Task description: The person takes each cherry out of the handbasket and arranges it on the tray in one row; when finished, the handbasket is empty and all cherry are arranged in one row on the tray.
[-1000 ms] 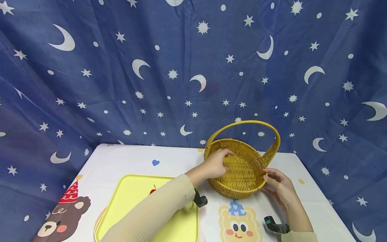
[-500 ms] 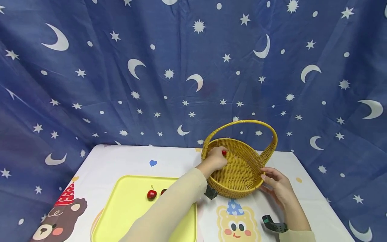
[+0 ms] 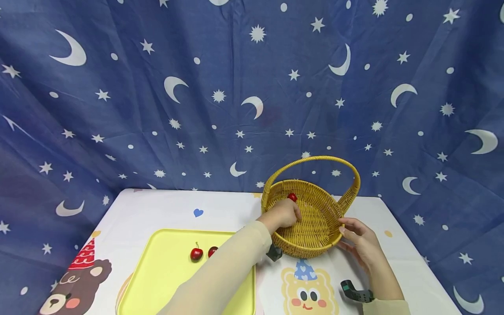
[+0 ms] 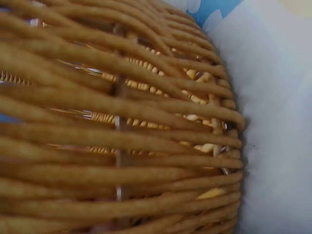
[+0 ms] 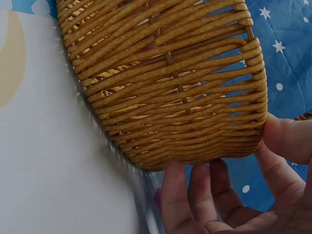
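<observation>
A wicker basket (image 3: 315, 227) with a tall arched handle stands tilted at the table's back right, its opening facing me. My left hand (image 3: 281, 214) reaches over its near-left rim, fingers bent down inside. Just beyond the knuckles a red cherry (image 3: 292, 197) lies against the inner wall; the left fingertips are hidden, and I cannot tell whether they hold anything. My right hand (image 3: 360, 240) grips the basket's right rim, thumb on one side and fingers on the other. Close up in the right wrist view, fingers (image 5: 199, 190) touch the woven wall. Only weave (image 4: 122, 136) fills most of the left wrist view.
On the left lies a yellow tray (image 3: 157, 271) holding a stemmed cherry (image 3: 196, 253) and another cherry (image 3: 212, 251) partly covered by the left sleeve. A white printed tablecloth (image 3: 165, 208) covers the table. Behind hangs a blue curtain (image 3: 204, 109) with moons and stars.
The left hand has moved deeper into the basket, then slightly down from the cherry, which shows beyond it. More of the tray's cherries is uncovered. The right hand keeps its hold on the rim.
</observation>
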Motion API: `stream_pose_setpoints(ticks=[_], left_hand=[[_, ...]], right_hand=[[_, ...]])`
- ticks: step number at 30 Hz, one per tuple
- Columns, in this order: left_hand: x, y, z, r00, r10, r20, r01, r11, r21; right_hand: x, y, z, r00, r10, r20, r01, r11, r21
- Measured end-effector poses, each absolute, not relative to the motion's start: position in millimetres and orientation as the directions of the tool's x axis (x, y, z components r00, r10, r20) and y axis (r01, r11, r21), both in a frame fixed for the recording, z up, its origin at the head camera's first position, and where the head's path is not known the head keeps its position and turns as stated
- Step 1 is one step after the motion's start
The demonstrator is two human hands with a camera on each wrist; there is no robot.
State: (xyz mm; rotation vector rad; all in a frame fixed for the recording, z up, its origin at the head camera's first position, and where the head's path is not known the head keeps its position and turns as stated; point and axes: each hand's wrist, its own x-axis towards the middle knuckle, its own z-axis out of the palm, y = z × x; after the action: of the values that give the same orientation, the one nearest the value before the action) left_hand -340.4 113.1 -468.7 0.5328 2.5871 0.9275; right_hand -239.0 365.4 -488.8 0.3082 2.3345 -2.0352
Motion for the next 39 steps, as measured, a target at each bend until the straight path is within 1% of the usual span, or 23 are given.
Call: stream_pose_setpoints(ticks=[3,8,11,15,20,26,30,33,39], left_hand=[[-338,113,-467,-0.867,0.482,-0.122,0.275,0.669,0.69],[-334,113,-461,-0.872,0.489,-0.012,0.279,0.518,0.808],[-329,112,-455,-0.866,0.5,0.018,0.28,0.454,0.846],[-318,104,-442,-0.845,0.532,0.046,0.303,0.407,0.862],[-303,83,-421,-0.827,0.557,0.079,0.322,0.354,0.878],[-283,38,-396,-0.841,0.524,0.135,0.31,0.261,0.914],[-273,-4,-394,-0.871,0.461,0.173,0.315,0.251,0.915],[-268,-37,-402,-0.899,0.404,0.169,0.29,0.262,0.92],[-254,-101,-425,-0.958,0.27,0.093,0.199,0.394,0.897]], right_hand=[[-239,365,-489,-0.98,0.13,-0.154,0.17,0.124,-0.978],[-238,365,-488,-0.981,0.125,-0.151,0.167,0.129,-0.978],[-237,366,-489,-0.981,0.126,-0.148,0.164,0.131,-0.978],[-236,366,-488,-0.981,0.132,-0.145,0.163,0.14,-0.977],[-236,366,-488,-0.981,0.131,-0.141,0.158,0.133,-0.978],[-238,363,-488,-0.976,0.138,-0.166,0.185,0.137,-0.973],[-239,363,-488,-0.974,0.144,-0.177,0.197,0.144,-0.97],[-239,363,-488,-0.975,0.143,-0.172,0.192,0.142,-0.971],[-239,363,-489,-0.976,0.143,-0.162,0.182,0.138,-0.974]])
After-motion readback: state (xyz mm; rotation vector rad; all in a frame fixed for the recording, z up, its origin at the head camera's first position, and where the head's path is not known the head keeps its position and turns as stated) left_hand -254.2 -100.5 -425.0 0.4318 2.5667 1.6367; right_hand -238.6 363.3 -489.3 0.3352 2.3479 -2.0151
